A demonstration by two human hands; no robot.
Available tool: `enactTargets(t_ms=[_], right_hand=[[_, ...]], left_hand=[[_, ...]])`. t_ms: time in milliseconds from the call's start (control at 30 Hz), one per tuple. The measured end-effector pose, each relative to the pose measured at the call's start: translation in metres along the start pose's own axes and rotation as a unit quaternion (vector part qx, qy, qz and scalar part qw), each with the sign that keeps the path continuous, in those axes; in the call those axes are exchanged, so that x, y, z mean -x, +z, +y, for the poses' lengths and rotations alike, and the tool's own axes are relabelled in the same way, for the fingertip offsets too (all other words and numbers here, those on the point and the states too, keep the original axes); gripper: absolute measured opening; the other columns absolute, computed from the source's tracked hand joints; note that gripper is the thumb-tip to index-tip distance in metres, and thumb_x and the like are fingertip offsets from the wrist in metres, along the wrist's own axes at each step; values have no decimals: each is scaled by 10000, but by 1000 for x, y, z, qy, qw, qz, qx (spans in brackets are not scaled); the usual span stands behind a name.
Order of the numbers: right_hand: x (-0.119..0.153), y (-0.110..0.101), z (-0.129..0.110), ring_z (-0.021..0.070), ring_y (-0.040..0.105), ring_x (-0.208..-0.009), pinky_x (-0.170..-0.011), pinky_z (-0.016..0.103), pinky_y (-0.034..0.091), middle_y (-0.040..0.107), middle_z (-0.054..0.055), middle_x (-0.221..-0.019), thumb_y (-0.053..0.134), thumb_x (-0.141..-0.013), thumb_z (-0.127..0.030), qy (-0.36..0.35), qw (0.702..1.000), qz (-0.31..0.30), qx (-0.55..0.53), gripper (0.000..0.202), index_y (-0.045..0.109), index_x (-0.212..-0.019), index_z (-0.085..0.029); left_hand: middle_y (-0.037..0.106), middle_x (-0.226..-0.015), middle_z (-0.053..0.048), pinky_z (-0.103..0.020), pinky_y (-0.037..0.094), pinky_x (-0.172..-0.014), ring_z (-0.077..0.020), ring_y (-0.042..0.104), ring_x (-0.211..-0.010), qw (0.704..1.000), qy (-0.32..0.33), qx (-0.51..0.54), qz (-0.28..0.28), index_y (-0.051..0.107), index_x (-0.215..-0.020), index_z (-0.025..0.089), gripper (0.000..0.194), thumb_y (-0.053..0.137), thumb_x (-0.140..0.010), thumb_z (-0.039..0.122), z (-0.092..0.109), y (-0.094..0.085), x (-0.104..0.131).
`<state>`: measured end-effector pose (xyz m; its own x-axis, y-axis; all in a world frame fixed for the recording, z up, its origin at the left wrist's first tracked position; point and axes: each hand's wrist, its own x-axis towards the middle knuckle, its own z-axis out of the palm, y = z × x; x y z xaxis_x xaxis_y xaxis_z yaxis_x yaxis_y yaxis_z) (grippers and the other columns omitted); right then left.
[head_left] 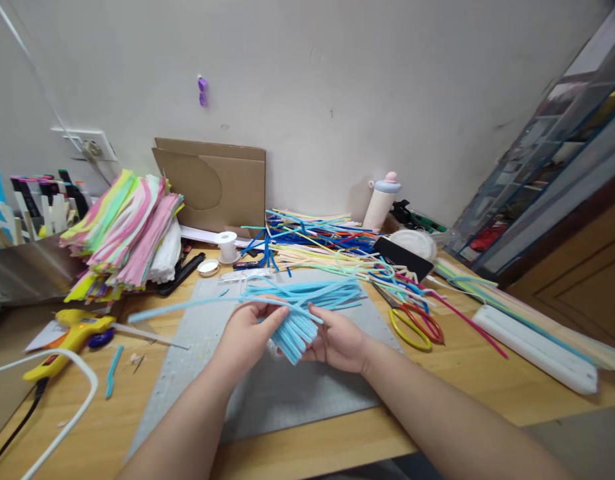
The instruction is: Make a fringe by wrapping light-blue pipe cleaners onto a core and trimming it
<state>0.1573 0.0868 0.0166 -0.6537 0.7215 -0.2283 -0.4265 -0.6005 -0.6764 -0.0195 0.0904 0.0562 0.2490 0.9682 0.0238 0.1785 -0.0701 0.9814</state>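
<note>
A bundle of light blue pipe cleaners (pixel 293 333) is held between both hands above the grey cutting mat (pixel 297 407). My left hand (pixel 250 330) is closed around the bundle's left side, its thumb pressed on top. One long blue pipe cleaner (pixel 187 305) runs out leftward past this hand. My right hand (pixel 340 339) grips the bundle's right side between thumb and fingers, with some fingers underneath partly hidden. Just behind the hands, more loose light blue pipe cleaners (pixel 332 292) lie on the mat.
Scissors (pixel 412 327) lie right of the mat, near a white power strip (pixel 532 347). A yellow glue gun (pixel 70 337) and its cable are at left. Mixed pipe cleaners (pixel 317 230), a bottle (pixel 382 203) and cardboard (pixel 232 187) stand along the wall.
</note>
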Motion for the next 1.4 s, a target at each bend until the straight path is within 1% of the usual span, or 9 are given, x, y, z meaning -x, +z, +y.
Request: enactTargets(t_ms=[67, 133, 233, 333, 533, 767, 967, 1167, 1400], right_hand=[[1, 1, -2, 156, 653, -692, -772, 348, 509, 671, 51, -738, 525, -787, -310, -49, 999, 20, 11, 266, 629, -938, -116], [1, 1, -2, 164, 655, -716, -785, 365, 503, 681, 54, -773, 593, -726, -263, -69, 996, 32, 51, 293, 635, -982, -126], [0, 2, 2, 146, 629, -680, -728, 334, 507, 663, 36, -759, 663, -729, -357, -93, 984, 70, 133, 296, 649, -930, -140], [-1, 5, 7, 108, 559, -612, -657, 277, 491, 604, -3, -684, 662, -731, -478, -125, 974, 103, 158, 350, 649, -834, -143], [-3, 10, 11, 93, 495, -594, -621, 239, 457, 551, -20, -654, 673, -707, -513, -147, 962, 135, 185, 378, 648, -795, -147], [-1, 13, 15, 124, 562, -622, -655, 281, 486, 591, -13, -662, 637, -720, -544, -143, 963, 141, 182, 393, 634, -818, -163], [-1, 9, 10, 159, 626, -617, -666, 313, 508, 631, 0, -633, 649, -695, -528, -163, 948, 175, 208, 376, 616, -780, -164], [-4, 6, 11, 167, 640, -571, -610, 310, 521, 641, 5, -586, 645, -663, -566, -162, 931, 222, 240, 413, 606, -713, -159], [-4, 7, 12, 162, 629, -533, -589, 306, 526, 624, -8, -551, 632, -664, -586, -164, 930, 228, 238, 422, 592, -678, -167]], left_hand=[[714, -799, -67, -316, 497, -679, -225, 648, -750, 999, 4, -36, 29, 676, -840, 144, 291, 625, -739, 412, -2, -6, -4], [717, -786, -64, -317, 494, -669, -228, 649, -733, 996, 8, -78, 43, 684, -823, 148, 290, 633, -727, 417, -5, -10, -6], [721, -801, -59, -315, 488, -676, -226, 652, -741, 995, 16, -100, 24, 693, -838, 163, 274, 617, -737, 406, -9, -9, -7], [713, -802, -54, -311, 480, -675, -219, 646, -742, 992, 24, -121, -2, 685, -869, 169, 258, 606, -745, 382, -12, -7, -7], [680, -741, -36, -297, 453, -634, -202, 616, -692, 982, 38, -183, -8, 680, -931, 173, 303, 593, -748, 398, -16, -3, -6], [690, -710, -38, -281, 442, -621, -194, 614, -677, 992, 7, -126, 9, 668, -715, 161, 239, 592, -751, 385, -17, 2, -9], [705, -731, -64, -284, 453, -606, -198, 622, -652, 997, -34, -56, 38, 670, -760, 132, 307, 619, -722, 432, -18, -1, -11], [717, -770, -92, -297, 466, -628, -218, 635, -691, 997, -30, -51, 46, 678, -783, 116, 324, 633, -711, 429, -17, 1, -11], [718, -762, -89, -292, 468, -631, -217, 637, -700, 997, -24, -51, 55, 682, -782, 114, 307, 649, -702, 408, -16, 3, -9]])
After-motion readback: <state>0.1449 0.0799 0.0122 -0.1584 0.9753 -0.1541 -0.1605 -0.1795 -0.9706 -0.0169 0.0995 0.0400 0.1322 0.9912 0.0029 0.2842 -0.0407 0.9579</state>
